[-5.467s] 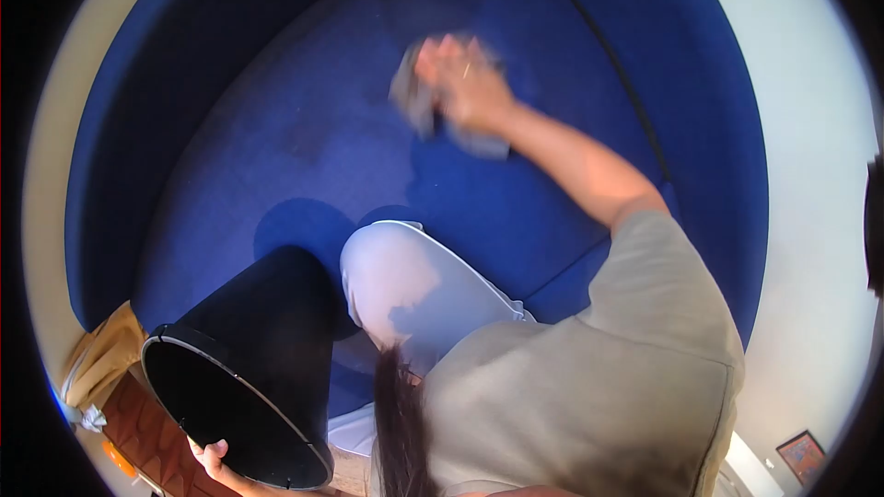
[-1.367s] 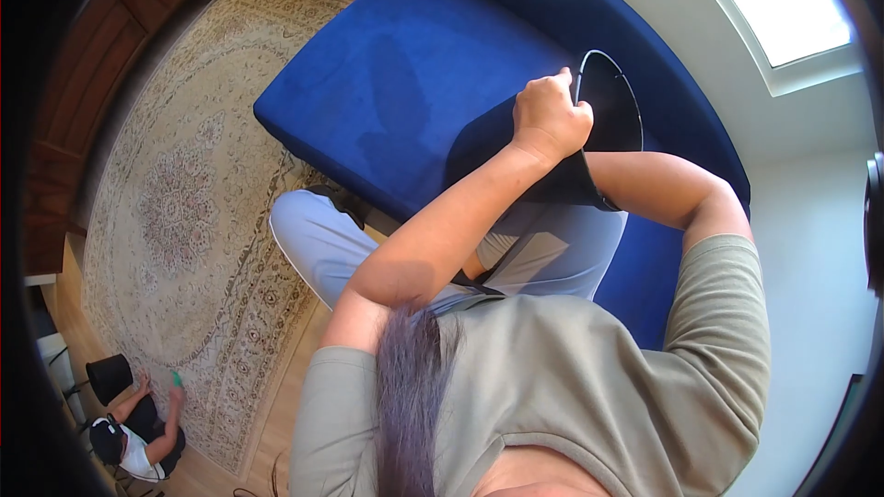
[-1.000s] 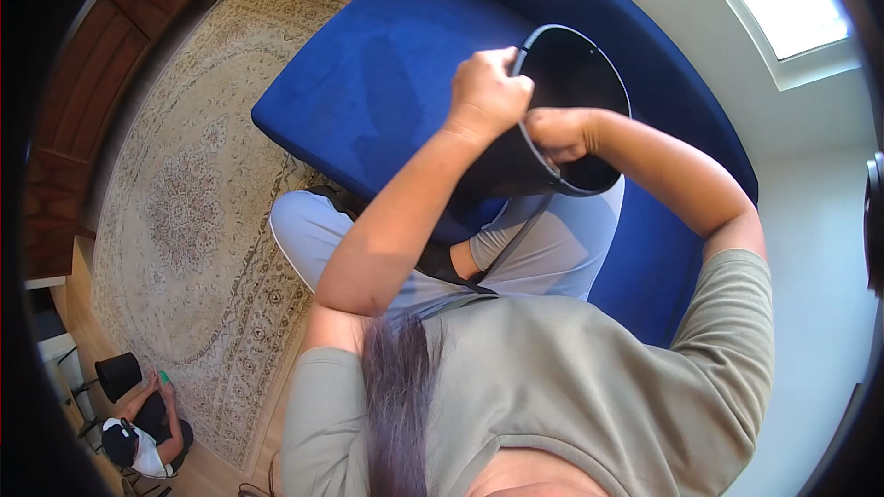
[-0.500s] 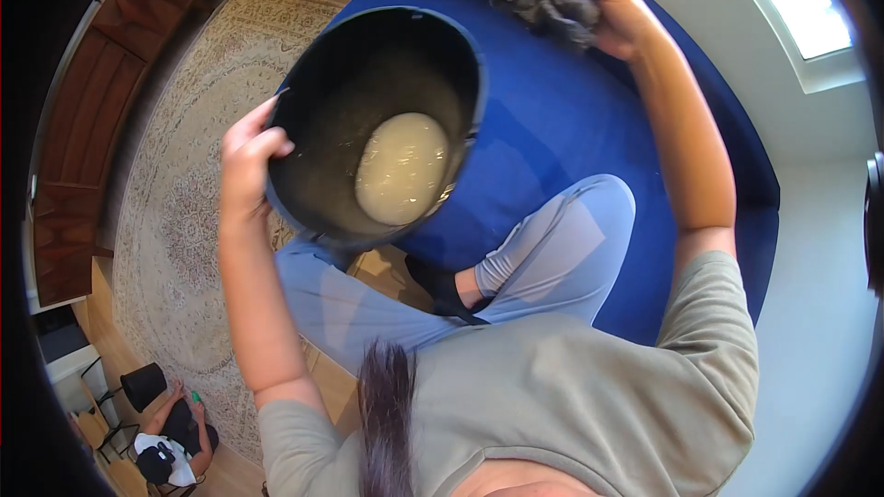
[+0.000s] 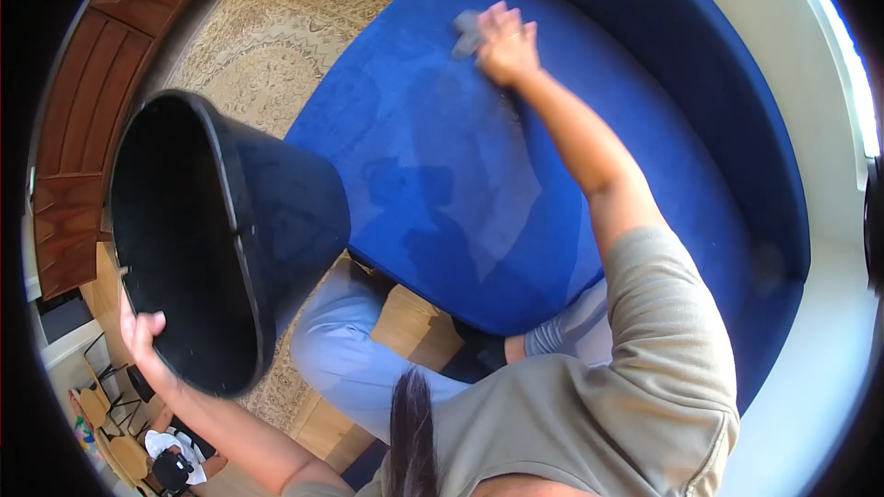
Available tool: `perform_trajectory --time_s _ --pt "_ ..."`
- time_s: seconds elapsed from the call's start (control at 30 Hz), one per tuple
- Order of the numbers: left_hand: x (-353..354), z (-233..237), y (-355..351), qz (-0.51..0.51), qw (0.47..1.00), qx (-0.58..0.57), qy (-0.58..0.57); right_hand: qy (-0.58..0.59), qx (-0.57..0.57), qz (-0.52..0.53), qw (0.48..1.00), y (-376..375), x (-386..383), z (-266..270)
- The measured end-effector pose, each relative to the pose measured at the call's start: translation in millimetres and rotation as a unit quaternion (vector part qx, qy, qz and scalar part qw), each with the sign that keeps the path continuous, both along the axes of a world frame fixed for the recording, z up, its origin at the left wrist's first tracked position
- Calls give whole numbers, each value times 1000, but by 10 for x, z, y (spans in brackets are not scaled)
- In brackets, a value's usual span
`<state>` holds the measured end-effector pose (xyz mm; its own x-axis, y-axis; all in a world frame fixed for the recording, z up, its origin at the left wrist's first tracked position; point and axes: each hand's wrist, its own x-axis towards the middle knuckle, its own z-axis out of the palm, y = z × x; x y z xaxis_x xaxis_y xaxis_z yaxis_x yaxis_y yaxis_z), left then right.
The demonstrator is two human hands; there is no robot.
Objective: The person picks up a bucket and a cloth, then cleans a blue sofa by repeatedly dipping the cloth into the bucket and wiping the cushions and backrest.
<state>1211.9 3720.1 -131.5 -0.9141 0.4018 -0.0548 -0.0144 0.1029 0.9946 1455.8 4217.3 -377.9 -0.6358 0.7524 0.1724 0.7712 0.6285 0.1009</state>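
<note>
One bucket gripped by left fingers; right fingers clutch cloth on sofa.

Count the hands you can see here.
2. The left hand grips the rim of the black bucket, lower left. The right hand holds a grey cloth against the blue sofa, top centre. The hands of another person, bottom-left corner, may be hidden.

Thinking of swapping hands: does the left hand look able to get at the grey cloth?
Probably not. The left hand grips the rim of the black bucket, held out to the side, while the grey cloth lies across the blue sofa under the right hand.
</note>
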Motion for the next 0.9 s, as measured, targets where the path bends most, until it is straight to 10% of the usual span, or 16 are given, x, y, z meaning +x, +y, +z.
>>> perform_trajectory --time_s 0.1,0.23,0.37,0.47,0.63,0.73,0.9 --pt "40 30 -202 8 1000 17 -20 97 7 -97 991 410 -336 -105" --pt "-53 61 -570 83 995 21 -47 80 -54 193 976 -1042 -1029 68" --pt "-241 123 -726 115 992 -39 -30 133 -180 501 836 -2553 -1389 -121" --pt "-598 -168 -1041 110 990 -74 -43 116 -56 446 886 -1880 -1369 -53" --pt "-958 -1394 -1586 176 982 -60 -31 13 -17 29 999 429 -865 -100" --pt "-1068 -2237 -1633 292 952 -93 -15 1 -36 1 999 392 -1125 -148" --pt "-1075 -3278 -1349 340 937 -80 -16 51 -144 367 918 -1959 -1909 37"
